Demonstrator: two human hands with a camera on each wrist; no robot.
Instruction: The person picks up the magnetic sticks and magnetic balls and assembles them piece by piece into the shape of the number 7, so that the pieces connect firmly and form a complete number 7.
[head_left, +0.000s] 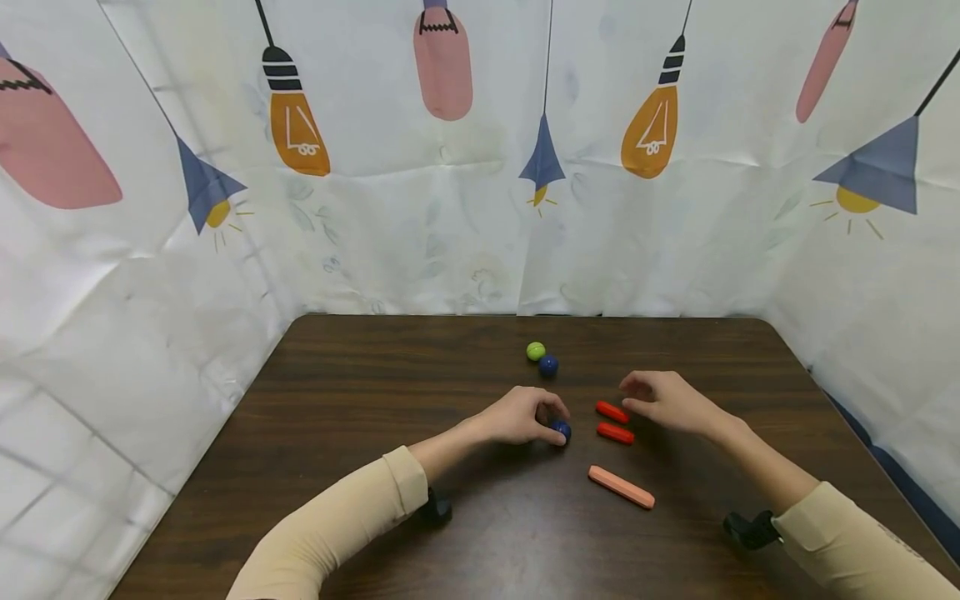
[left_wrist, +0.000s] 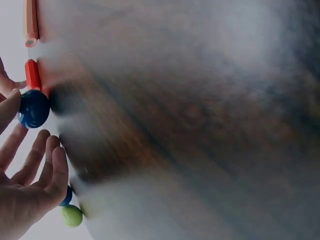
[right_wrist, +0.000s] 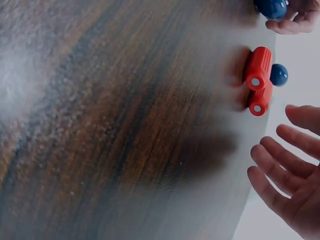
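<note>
A glossy blue ball [head_left: 562, 431] sits between the thumb and index finger of my left hand [head_left: 519, 414], which pinches it close over the table. In the left wrist view the thumb lies against this blue ball [left_wrist: 34, 112], and the other fingers are spread loosely below. My right hand [head_left: 670, 402] hovers beside two short red rods, the far one [head_left: 612, 411] and the near one [head_left: 616, 432], with nothing in its relaxed fingers. The right wrist view shows pale round discs on the ends of the red rods [right_wrist: 259, 67].
A longer salmon-coloured rod [head_left: 621, 487] lies nearer me on the dark wooden table [head_left: 360, 400]. Toward the back, a green ball [head_left: 536, 351] and a second blue ball [head_left: 548, 366] stand side by side. A white printed curtain [head_left: 465, 233] surrounds the table's back and sides.
</note>
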